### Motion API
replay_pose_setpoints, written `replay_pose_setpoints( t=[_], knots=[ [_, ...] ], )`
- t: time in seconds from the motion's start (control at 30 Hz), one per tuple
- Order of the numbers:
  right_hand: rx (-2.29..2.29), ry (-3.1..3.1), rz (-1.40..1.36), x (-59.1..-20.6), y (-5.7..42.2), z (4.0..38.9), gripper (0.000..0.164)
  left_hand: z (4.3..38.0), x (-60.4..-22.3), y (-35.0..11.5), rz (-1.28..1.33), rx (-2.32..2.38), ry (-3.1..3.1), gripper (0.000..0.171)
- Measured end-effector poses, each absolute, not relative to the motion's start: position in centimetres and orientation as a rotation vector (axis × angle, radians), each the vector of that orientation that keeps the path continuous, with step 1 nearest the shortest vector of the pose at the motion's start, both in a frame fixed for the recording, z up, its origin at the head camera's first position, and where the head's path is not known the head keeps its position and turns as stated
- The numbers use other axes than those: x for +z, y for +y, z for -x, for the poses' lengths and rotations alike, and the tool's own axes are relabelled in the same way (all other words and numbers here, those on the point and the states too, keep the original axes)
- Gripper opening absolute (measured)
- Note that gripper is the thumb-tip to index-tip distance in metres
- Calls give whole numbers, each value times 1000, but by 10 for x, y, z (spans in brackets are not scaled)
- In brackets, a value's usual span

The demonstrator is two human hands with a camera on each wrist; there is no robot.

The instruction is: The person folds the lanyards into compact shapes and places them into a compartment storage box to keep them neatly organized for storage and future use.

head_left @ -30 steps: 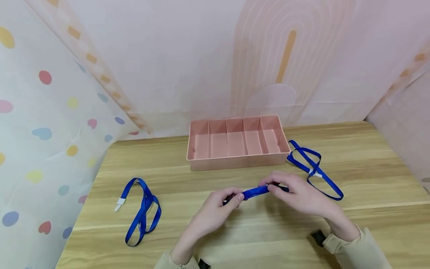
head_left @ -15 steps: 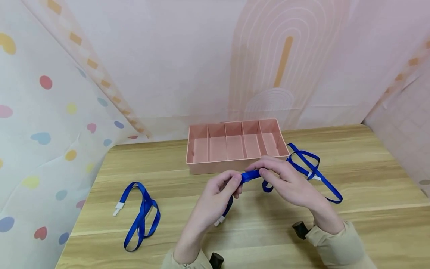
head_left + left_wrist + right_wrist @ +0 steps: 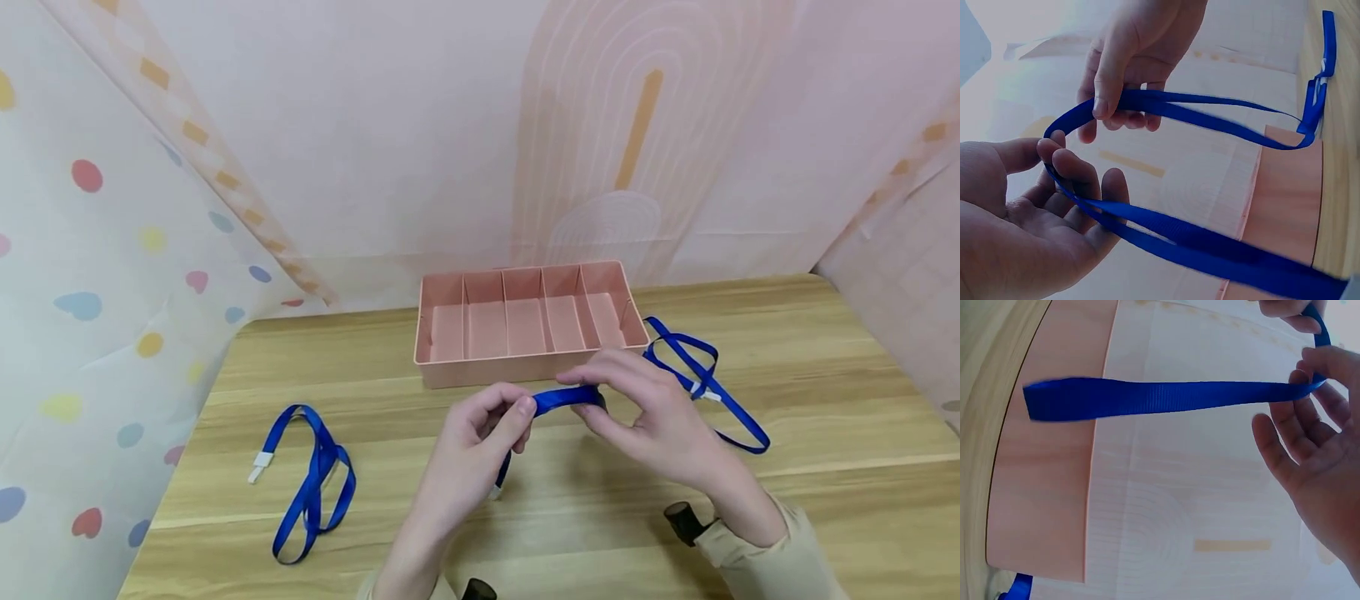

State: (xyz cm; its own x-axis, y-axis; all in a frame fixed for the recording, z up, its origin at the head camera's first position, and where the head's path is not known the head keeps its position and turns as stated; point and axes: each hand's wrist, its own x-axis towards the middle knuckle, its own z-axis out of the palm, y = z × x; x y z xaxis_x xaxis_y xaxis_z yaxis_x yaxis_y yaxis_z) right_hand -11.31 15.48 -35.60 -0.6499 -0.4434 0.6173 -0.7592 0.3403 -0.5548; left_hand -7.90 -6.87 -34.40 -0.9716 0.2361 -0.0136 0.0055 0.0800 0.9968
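With the left hand [image 3: 472,454] pinching the blue lanyard [image 3: 558,400], the right hand [image 3: 654,412] — fingers parted wider than a moment ago — clasps it loosely, apparently readjusting mid-handling.

Soft shadows, dim wrist views.

The held lanyard [image 3: 562,399] is solid blue; from it, the eight-o'clock lanyard [image 3: 322,458] and three-o'clock lanyard [image 3: 732,412] match. The compartment tray [image 3: 465,372] is pink, the tabletop [image 3: 825,383] tan with wood grain, the nine-o'clock drape [image 3: 112,267] white with multicoloured dots and hearts.
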Motion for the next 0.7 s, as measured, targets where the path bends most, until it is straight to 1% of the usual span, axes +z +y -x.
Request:
replay_pose_setpoints(
  t=[0.03,0.07,0.1,0.2,0.43,0.7],
  knots=[
    [1217,-2218,-1058,-356,154,113,21,78,-342,-70,-253,2010,2173,24],
    [1215,-2179,-1055,-356,152,113,17,77,-341,-71,-258,2014,2168,25],
    [1216,-2141,-1052,-355,151,114,20,76,-340,-72,-263,2022,2159,25],
    [1213,-2035,-1022,-355,147,115,37,75,-338,-74,-252,2027,2137,26],
    [1154,-1949,-897,-352,148,117,36,73,-335,-71,-225,2005,2096,28],
    [1092,-1950,-811,-353,152,118,39,72,-339,-68,-385,1986,2074,26]
  ],
)
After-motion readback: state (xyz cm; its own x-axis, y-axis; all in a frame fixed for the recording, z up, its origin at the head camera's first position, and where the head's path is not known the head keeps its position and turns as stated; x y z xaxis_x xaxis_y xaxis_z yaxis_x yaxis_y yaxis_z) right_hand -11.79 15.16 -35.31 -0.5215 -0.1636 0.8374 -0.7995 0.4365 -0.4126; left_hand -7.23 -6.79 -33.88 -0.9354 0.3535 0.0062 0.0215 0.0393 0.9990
